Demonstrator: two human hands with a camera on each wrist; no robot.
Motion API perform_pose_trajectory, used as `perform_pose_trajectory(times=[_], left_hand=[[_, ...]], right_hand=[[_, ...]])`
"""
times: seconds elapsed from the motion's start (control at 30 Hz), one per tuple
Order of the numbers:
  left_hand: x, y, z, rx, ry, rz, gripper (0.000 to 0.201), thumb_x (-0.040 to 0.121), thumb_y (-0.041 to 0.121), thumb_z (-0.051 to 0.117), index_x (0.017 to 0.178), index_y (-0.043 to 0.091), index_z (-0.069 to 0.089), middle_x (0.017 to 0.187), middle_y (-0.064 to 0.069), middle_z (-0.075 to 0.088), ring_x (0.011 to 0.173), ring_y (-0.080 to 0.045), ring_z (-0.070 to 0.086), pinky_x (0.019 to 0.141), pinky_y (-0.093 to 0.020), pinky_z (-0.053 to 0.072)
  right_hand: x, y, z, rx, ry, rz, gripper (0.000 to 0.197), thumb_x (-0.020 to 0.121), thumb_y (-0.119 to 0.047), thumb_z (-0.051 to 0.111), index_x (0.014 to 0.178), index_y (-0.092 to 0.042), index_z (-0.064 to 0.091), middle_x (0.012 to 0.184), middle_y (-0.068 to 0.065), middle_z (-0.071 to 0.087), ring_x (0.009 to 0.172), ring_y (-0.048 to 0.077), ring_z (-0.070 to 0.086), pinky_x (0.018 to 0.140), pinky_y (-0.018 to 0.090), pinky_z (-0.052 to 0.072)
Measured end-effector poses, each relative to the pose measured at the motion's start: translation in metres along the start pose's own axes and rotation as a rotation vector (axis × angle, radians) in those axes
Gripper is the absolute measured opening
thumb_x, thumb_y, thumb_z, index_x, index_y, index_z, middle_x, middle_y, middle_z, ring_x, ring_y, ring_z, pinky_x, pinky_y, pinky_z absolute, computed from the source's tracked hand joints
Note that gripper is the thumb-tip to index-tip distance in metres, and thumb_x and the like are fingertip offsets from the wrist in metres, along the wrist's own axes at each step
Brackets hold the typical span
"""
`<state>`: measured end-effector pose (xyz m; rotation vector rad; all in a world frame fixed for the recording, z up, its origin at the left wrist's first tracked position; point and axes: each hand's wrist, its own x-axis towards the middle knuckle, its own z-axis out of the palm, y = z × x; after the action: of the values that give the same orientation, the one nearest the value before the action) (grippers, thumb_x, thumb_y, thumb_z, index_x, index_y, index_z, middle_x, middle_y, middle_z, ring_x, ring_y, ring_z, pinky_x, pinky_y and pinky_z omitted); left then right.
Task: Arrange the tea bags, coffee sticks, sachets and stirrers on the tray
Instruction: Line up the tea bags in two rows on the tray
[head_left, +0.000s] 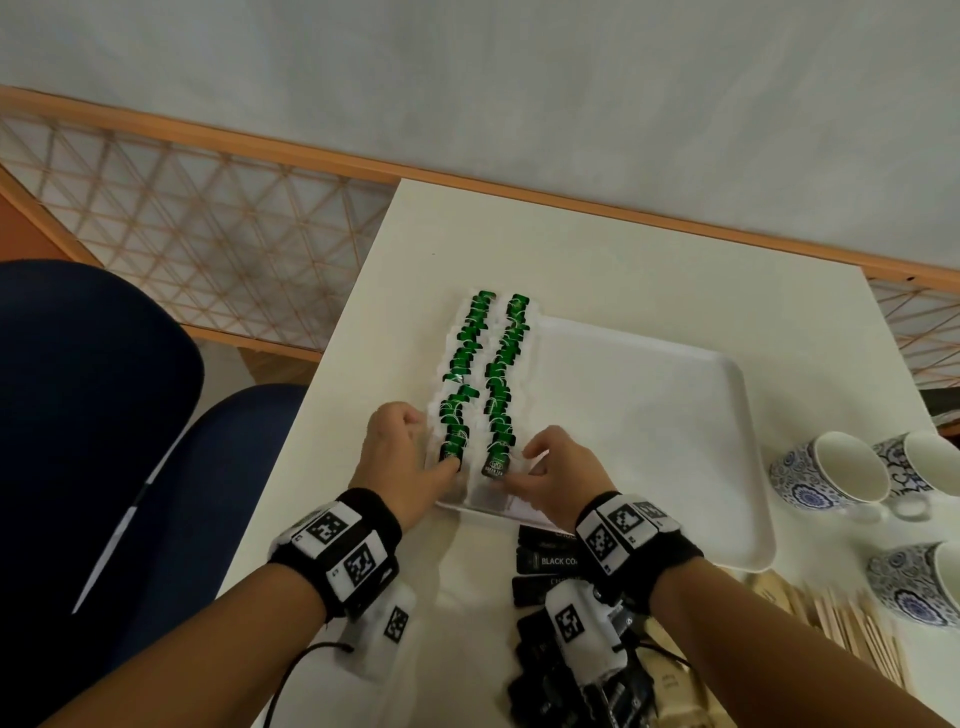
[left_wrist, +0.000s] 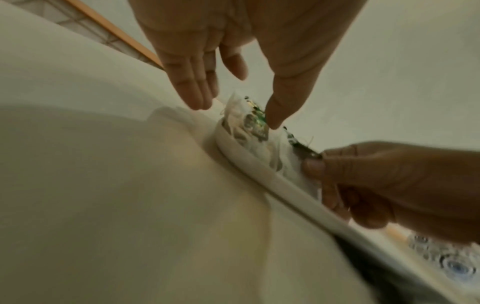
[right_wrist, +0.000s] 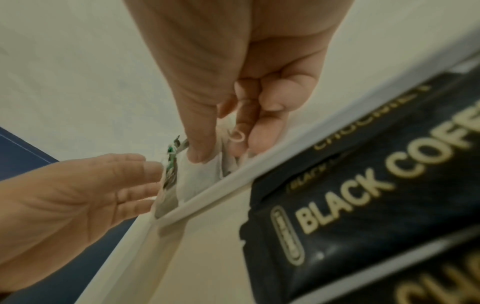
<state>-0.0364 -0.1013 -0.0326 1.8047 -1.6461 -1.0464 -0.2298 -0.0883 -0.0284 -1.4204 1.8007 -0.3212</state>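
A white tray (head_left: 675, 395) sits at the centre of the head view on a white table (head_left: 571, 249). 2 rows of tea bags (head_left: 478, 374) with green tags run along the tray's left side, from its upper left corner down to its near edge.

Left hand (head_left: 402, 457): at the lower end of the left row, fingers extended and fairly straight, with fingertips (right_wrist: 153, 170) touching the nearest bag. It grips nothing.

Right hand (head_left: 558, 475): at the lower end of the right row, thumb and fingers pinching the nearest tea bag (right_wrist: 200, 174) just inside the tray rim.

Black coffee sticks (head_left: 550, 564) lie on the table just below the tray. Wooden stirrers (head_left: 852, 629) lie at lower right, near 3 patterned cups (head_left: 831, 470).
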Motion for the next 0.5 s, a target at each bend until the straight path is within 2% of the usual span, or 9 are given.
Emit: perform_pose_trajectory(times=[0.03, 0.1, 0.17, 0.2, 0.27, 0.3, 0.37, 0.43, 0.5], left_hand=[[0.001, 0.002, -0.001, -0.073, -0.029, -0.042, 0.059, 0.08, 0.017, 0.073, 0.121, 0.02, 0.032, 0.129, -0.003, 0.039, 0.118, -0.017, 0.042, 0.094, -0.023, 0.036], [0.003, 0.006, -0.002, -0.211, -0.132, -0.111, 0.078, 0.087, 0.009, 0.063, 0.144, 0.02, 0.013, 0.152, -0.006, 0.025, 0.138, -0.018, 0.029, 0.106, -0.026, 0.029], [0.002, 0.01, -0.001, -0.309, -0.234, -0.139, 0.09, 0.09, 0.0, 0.054, 0.15, 0.025, -0.008, 0.16, -0.003, 0.01, 0.144, -0.017, 0.018, 0.113, -0.031, 0.023], [0.001, 0.012, 0.0, -0.338, -0.27, -0.136, 0.092, 0.091, -0.003, 0.051, 0.15, 0.028, -0.013, 0.16, -0.001, 0.007, 0.145, -0.016, 0.016, 0.115, -0.032, 0.022], [-0.002, 0.016, 0.004, -0.34, -0.312, -0.11, 0.093, 0.091, -0.005, 0.047, 0.149, 0.029, -0.018, 0.16, 0.001, 0.009, 0.143, -0.014, 0.019, 0.113, -0.029, 0.022], [-0.003, 0.017, 0.006, -0.322, -0.315, -0.102, 0.093, 0.091, -0.004, 0.046, 0.148, 0.029, -0.019, 0.159, 0.002, 0.012, 0.141, -0.011, 0.02, 0.11, -0.025, 0.022], [-0.001, 0.019, 0.007, -0.327, -0.308, -0.113, 0.091, 0.092, -0.004, 0.044, 0.148, 0.029, -0.02, 0.157, 0.004, 0.015, 0.131, -0.002, 0.019, 0.103, -0.02, 0.021], [0.0, 0.02, 0.007, -0.345, -0.318, -0.111, 0.091, 0.092, -0.005, 0.043, 0.148, 0.03, -0.02, 0.156, 0.005, 0.014, 0.122, 0.002, 0.018, 0.101, -0.018, 0.021], [0.001, 0.021, 0.006, -0.349, -0.329, -0.102, 0.09, 0.091, -0.005, 0.042, 0.148, 0.03, -0.018, 0.158, 0.005, 0.01, 0.125, 0.002, 0.016, 0.102, -0.019, 0.021]], right_hand=[[0.0, 0.0, 0.0, -0.009, -0.001, 0.008, 0.044, 0.076, -0.038, 0.073, 0.106, -0.021, 0.045, 0.076, -0.001, 0.066, 0.067, 0.015, 0.062, 0.066, 0.032, 0.055], [0.0, -0.001, -0.001, -0.033, -0.038, 0.006, 0.074, 0.073, -0.039, 0.074, 0.131, -0.019, 0.033, 0.079, -0.003, 0.062, 0.071, 0.013, 0.059, 0.064, 0.025, 0.048], [-0.002, -0.007, 0.0, -0.058, -0.104, -0.005, 0.099, 0.063, -0.05, 0.07, 0.143, -0.02, 0.021, 0.094, -0.003, 0.058, 0.084, 0.014, 0.058, 0.072, 0.027, 0.048], [-0.002, -0.009, 0.002, -0.078, -0.136, -0.025, 0.101, 0.058, -0.054, 0.066, 0.143, -0.022, 0.022, 0.102, -0.003, 0.055, 0.091, 0.016, 0.057, 0.079, 0.032, 0.051], [-0.003, -0.015, 0.004, -0.142, -0.179, -0.048, 0.087, 0.065, -0.045, 0.066, 0.139, -0.022, 0.026, 0.113, -0.001, 0.048, 0.101, 0.02, 0.054, 0.088, 0.039, 0.05], [-0.004, -0.017, 0.005, -0.181, -0.184, -0.044, 0.081, 0.073, -0.037, 0.065, 0.141, -0.024, 0.023, 0.117, 0.001, 0.045, 0.103, 0.021, 0.053, 0.09, 0.039, 0.049], [-0.003, -0.018, 0.004, -0.224, -0.173, -0.003, 0.083, 0.08, -0.023, 0.059, 0.147, -0.026, 0.01, 0.13, 0.005, 0.037, 0.111, 0.024, 0.051, 0.092, 0.038, 0.048], [-0.001, -0.019, 0.004, -0.246, -0.18, 0.029, 0.086, 0.083, -0.015, 0.054, 0.15, -0.022, 0.0, 0.14, 0.006, 0.029, 0.117, 0.025, 0.048, 0.092, 0.034, 0.046], [-0.001, -0.021, 0.002, -0.255, -0.198, 0.033, 0.084, 0.085, -0.013, 0.05, 0.151, -0.019, -0.002, 0.143, 0.006, 0.026, 0.119, 0.025, 0.047, 0.093, 0.032, 0.044]])
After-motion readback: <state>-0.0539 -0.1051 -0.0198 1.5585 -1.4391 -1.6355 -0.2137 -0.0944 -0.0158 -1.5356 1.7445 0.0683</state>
